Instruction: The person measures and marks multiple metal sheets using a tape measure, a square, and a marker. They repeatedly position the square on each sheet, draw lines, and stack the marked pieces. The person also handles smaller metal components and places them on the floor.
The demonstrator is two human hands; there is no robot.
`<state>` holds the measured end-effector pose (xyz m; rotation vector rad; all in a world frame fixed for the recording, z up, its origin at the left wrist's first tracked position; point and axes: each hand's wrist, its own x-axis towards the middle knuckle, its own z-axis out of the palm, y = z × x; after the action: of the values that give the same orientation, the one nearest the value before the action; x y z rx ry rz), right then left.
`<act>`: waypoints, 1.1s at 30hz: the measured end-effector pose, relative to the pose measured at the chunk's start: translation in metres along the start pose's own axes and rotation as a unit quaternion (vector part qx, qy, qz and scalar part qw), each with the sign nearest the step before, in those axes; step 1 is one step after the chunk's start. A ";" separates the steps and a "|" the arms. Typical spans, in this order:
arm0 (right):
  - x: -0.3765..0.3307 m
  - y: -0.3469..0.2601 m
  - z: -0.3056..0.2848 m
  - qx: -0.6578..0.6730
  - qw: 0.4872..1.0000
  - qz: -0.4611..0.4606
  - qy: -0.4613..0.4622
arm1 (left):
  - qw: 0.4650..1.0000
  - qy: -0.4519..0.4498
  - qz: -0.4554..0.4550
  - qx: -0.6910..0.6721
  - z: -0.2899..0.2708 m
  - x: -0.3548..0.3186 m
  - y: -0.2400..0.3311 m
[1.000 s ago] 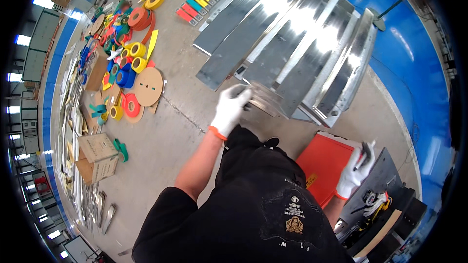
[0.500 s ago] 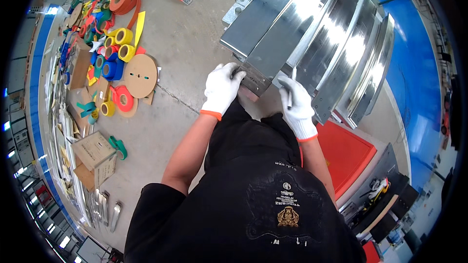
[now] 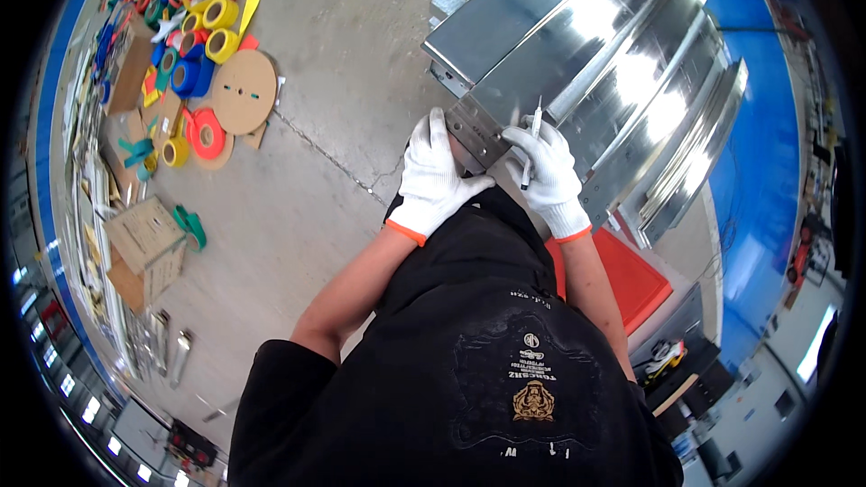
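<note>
Grey concrete floor (image 3: 271,243) spreads from eight o'clock up to eleven, split by a jagged crack (image 3: 327,157) at ten. Glossy blue flooring (image 3: 758,271) sweeps from two o'clock to four, and a narrow blue strip (image 3: 41,153) curves past nine. Small bright panes (image 3: 90,408) glow at eight; a bright rectangle (image 3: 821,343) shines between three and four.

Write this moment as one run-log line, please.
left hand: at plate | right hand: holds pen | plate: at bar end | rolls: left
</note>
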<state>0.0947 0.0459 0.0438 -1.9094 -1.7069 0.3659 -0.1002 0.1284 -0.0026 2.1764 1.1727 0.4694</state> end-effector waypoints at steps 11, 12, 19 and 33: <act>0.019 0.033 -0.009 0.027 0.988 -0.146 -0.050 | 0.989 0.136 0.037 -0.053 0.041 -0.011 -0.016; 0.018 0.034 -0.008 0.030 0.987 -0.150 -0.041 | 0.989 0.134 0.028 -0.061 0.043 -0.012 -0.015; 0.014 0.046 0.001 0.045 0.987 -0.155 -0.017 | 0.987 0.140 0.002 -0.076 0.044 -0.014 -0.007; 0.013 0.052 0.008 0.089 0.987 -0.135 -0.006 | 0.987 0.153 0.003 -0.054 0.047 -0.011 -0.012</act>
<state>0.1350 0.0585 0.0102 -1.5282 -1.8448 0.4095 -0.0873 0.1085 -0.0459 2.0639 1.2679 0.8731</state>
